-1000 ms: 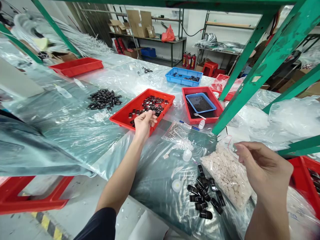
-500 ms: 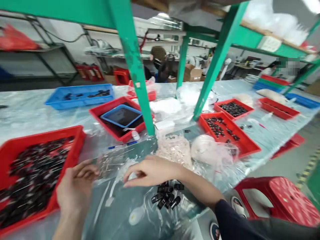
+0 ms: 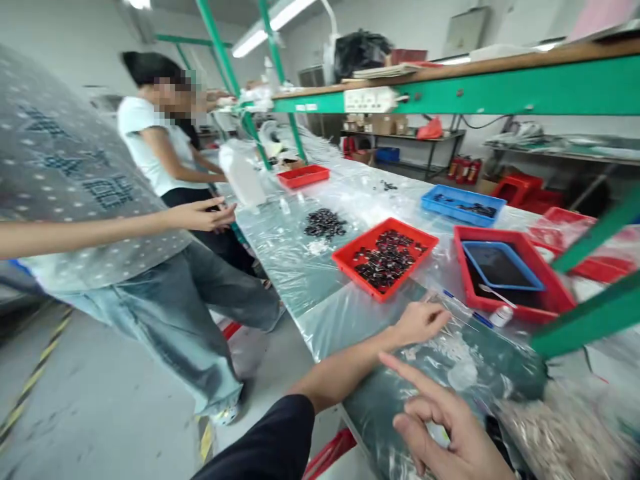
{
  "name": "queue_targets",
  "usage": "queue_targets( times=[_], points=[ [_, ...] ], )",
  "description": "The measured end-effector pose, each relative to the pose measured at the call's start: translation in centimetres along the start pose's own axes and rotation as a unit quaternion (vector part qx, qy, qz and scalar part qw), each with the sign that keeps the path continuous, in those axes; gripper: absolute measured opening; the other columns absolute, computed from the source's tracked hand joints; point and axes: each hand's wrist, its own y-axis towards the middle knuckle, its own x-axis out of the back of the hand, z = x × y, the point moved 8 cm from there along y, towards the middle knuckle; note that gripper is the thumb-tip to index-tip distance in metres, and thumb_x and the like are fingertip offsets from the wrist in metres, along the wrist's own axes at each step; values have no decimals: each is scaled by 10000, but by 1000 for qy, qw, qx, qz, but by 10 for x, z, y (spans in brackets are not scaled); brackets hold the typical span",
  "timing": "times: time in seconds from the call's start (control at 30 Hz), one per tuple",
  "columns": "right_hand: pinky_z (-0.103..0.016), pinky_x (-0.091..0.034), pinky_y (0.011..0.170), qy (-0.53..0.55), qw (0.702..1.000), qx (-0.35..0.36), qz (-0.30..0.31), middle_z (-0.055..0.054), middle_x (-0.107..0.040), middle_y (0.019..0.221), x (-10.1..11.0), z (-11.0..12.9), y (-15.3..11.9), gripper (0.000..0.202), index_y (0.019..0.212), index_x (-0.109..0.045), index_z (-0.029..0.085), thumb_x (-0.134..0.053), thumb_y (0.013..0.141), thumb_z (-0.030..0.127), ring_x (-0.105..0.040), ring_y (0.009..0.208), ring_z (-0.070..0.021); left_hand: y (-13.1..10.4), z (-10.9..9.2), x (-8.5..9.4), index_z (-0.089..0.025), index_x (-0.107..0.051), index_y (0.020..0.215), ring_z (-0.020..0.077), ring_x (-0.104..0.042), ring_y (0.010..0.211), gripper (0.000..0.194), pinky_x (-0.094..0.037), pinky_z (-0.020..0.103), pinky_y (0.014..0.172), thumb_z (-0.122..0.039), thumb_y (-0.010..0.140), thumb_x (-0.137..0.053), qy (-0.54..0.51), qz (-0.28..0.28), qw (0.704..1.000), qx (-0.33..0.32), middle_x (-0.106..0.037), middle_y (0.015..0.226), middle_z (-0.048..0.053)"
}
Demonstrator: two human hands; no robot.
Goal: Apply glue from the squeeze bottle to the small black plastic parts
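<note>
- Head view: your gaze has swung left, bringing a co-worker's hand [image 3: 205, 215] into sight; half a second ago, trays farther right showed.
- Your left hand [image 3: 423, 321], fingers curled, is over the worktop [image 3: 295, 277], near the red tray [image 3: 351, 272] of black parts [image 3: 387, 257]; I cannot tell whether it holds anything.
- Your right hand [image 3: 467, 433] spreads its index finger wide from the thumb, nothing visibly gripped, beside the bag of pale pieces [image 3: 565, 427].
- Neither hand is in the tray, so picking there seems paused.
</note>
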Motion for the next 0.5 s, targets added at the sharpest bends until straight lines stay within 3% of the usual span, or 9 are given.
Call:
queue_targets(
  times=[0.07, 0.13, 0.23, 0.33, 0.43, 0.5],
  points=[
    [-234, -441, 542, -53, 997, 47, -35, 48, -462, 584, 1, 6, 2, 646, 1614, -447, 230, -579, 1035, 484, -474, 539, -144, -4, -2, -5, -171, -753, 886, 152, -617, 694, 338, -495, 277, 729, -397, 1018, -540, -2, 13, 1000, -11, -733, 773, 44],
    [-253, -522, 594, -81, 989, 95, -85, 17, -593, 644, 10, 12, -1, 612, 1609, -456, 275, -598, 1030, 416, -569, 581, -161, -7, -6, -8, -179, -758, 947, 159, -641, 729, 306, -505, 281, 761, -388, 1020, -547, -10, 18, 1000, -18, -747, 800, 47],
    [-287, -604, 646, -36, 985, 85, -147, -85, -770, 1014, 37, 7, -7, 587, 1597, -467, 324, -612, 1031, 384, -718, 765, -204, -7, -5, -7, -184, -756, 1026, 167, -660, 746, 299, -517, 287, 770, -379, 1028, -529, -21, 2, 1000, -13, -766, 840, 53],
    [-322, -645, 693, 47, 973, 64, -219, -144, -702, 1345, 77, -3, -17, 552, 1557, -518, 340, -643, 1023, 400, -760, 941, -246, -4, -1, 3, -175, -754, 1076, 163, -667, 730, 324, -528, 282, 746, -373, 1032, -501, -32, -36, 999, -7, -786, 905, 73],
    [-348, -652, 763, 130, 932, 90, -327, -143, -643, 1454, 114, -7, -34, 493, 1477, -600, 326, -672, 1004, 443, -739, 1100, -275, -7, -3, 19, -165, -749, 1104, 175, -684, 734, 369, -546, 295, 754, -396, 1030, -472, -53, -75, 996, -12, -787, 906, 94],
    [-373, -647, 816, 191, 898, 90, -385, -144, -610, 1498, 126, -13, -46, 511, 1446, -617, 294, -684, 979, 489, -718, 1171, -291, -12, -10, 30, -163, -733, 1152, 201, -707, 819, 427, -562, 329, 814, -444, 1037, -433, -77, -101, 992, -23, -785, 973, 120]
  ],
)
